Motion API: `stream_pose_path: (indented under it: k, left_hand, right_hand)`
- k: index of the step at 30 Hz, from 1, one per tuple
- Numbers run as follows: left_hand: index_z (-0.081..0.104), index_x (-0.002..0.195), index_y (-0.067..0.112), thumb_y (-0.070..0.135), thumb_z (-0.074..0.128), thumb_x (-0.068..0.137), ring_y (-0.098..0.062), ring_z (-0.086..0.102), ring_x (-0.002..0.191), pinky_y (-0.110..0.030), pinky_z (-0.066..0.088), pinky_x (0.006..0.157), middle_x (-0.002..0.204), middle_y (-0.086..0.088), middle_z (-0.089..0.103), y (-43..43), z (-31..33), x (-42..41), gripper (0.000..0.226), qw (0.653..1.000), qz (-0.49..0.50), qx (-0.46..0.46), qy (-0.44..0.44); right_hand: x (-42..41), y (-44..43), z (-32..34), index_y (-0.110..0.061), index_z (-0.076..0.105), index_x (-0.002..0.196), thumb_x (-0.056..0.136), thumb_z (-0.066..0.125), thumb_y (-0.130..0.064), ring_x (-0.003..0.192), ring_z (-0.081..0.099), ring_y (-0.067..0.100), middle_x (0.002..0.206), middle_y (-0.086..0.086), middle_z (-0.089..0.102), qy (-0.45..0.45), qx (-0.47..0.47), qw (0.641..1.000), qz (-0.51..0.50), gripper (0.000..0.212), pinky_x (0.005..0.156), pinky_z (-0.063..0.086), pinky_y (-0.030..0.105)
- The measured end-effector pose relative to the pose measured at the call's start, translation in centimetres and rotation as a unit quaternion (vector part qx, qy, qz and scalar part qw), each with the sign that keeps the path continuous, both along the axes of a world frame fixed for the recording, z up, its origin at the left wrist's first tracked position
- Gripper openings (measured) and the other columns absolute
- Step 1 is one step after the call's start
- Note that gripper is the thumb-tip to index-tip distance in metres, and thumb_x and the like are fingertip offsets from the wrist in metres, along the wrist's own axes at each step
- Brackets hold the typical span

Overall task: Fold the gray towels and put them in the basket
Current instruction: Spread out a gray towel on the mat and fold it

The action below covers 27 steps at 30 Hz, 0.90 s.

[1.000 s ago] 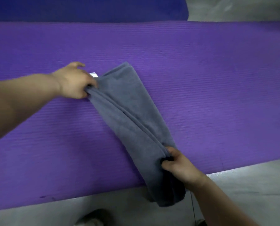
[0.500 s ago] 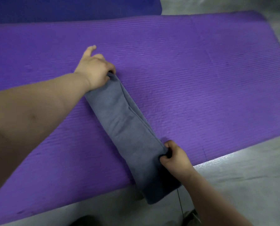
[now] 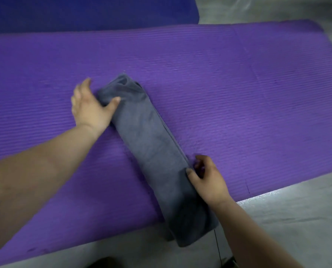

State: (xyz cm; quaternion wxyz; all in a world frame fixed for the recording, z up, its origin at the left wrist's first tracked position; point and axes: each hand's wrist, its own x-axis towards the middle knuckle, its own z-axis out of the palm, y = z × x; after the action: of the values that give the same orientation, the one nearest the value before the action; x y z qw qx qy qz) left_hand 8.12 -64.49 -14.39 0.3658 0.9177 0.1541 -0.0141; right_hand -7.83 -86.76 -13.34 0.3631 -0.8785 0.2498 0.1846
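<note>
Purple mat (image 3: 238, 93) across the frame, grey floor (image 3: 296, 219) at lower right, a darker blue mat (image 3: 84, 12) at upper left. On the purple one, the gray towel (image 3: 153, 151) lies as a long narrow strip running diagonally from centre down to lower centre, its near end spilling off the mat's edge onto the floor. It looks soft, light and floppy to me; the layers will slide, so I'd take it at the two short ends, pinching all layers together. My left hand (image 3: 90, 111) sits at the far end, fingers straight beside the cloth, thumb pressing on top. My right hand (image 3: 209, 180) is at the strip's right edge, thumb touching it, fingers loosely curled and holding nothing. No basket in view.
</note>
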Motion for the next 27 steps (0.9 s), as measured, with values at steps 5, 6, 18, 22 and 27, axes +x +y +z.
stream_pose_path:
  k: [5, 6, 18, 22, 27]
  left_hand:
    - [0.047, 0.083, 0.014, 0.03, 0.061, 0.085, 0.004, 0.045, 0.029, -0.01, 0.033, 0.029, 0.068, -0.008, 0.05, 0.6, -1.8, 0.8, 0.021, 0.959, 0.141, -0.192, 0.152]
    - [0.052, 0.085, 0.01, 0.029, 0.064, 0.082, 0.002, 0.053, 0.042, -0.016, 0.045, 0.039, 0.074, -0.009, 0.054, 0.3, -1.7, 1.3, 0.023, 0.961, 0.124, -0.194, 0.154]
    - [0.01, 0.146, 0.017, 0.038, 0.051, 0.088, -0.029, 0.011, 0.142, -0.042, 0.008, 0.116, 0.155, -0.012, 0.01, -1.4, 0.4, 6.5, 0.074, 0.959, -0.184, 0.214, 0.023]
    - [-0.004, 0.146, 0.024, 0.051, 0.028, 0.093, -0.022, -0.013, 0.143, -0.044, -0.01, 0.114, 0.155, -0.004, -0.013, -4.6, -1.9, 4.2, 0.068, 0.883, -0.362, 0.269, 0.13]
    - [-0.009, 0.145, 0.026, 0.054, 0.025, 0.093, -0.021, -0.016, 0.143, -0.044, -0.011, 0.114, 0.155, -0.003, -0.017, -4.3, -1.2, 4.6, 0.068, 0.851, -0.4, 0.299, 0.163]
  right_hand:
    - [1.7, 2.2, -0.8, -0.009, 0.052, 0.111, 0.089, 0.053, -0.029, 0.103, 0.057, 0.029, 0.108, 0.011, 0.061, 0.046, -0.039, 0.997, 0.049, 0.03, 0.079, 0.041, 0.031]
    - [1.7, 2.5, -0.9, -0.009, 0.051, 0.111, 0.09, 0.052, -0.029, 0.102, 0.057, 0.03, 0.108, 0.012, 0.062, 0.052, -0.039, 0.997, 0.043, 0.029, 0.079, 0.041, 0.031]
    - [5.4, 7.9, -1.9, -0.017, 0.04, 0.13, 0.088, 0.055, -0.023, 0.116, 0.054, 0.023, 0.131, 0.003, 0.053, -0.025, 0.059, 0.998, -0.012, 0.045, 0.091, 0.042, 0.028]
    - [4.5, 7.1, -1.8, -0.017, 0.04, 0.126, 0.087, 0.058, -0.028, 0.113, 0.056, 0.023, 0.126, 0.001, 0.056, -0.011, 0.064, 0.998, -0.024, 0.044, 0.089, 0.043, 0.028]
    - [2.6, 5.1, -1.4, -0.022, 0.041, 0.123, 0.084, 0.061, -0.03, 0.09, 0.059, 0.022, 0.071, -0.019, 0.047, 0.021, 0.069, 0.996, 0.044, 0.044, 0.075, 0.041, 0.027]
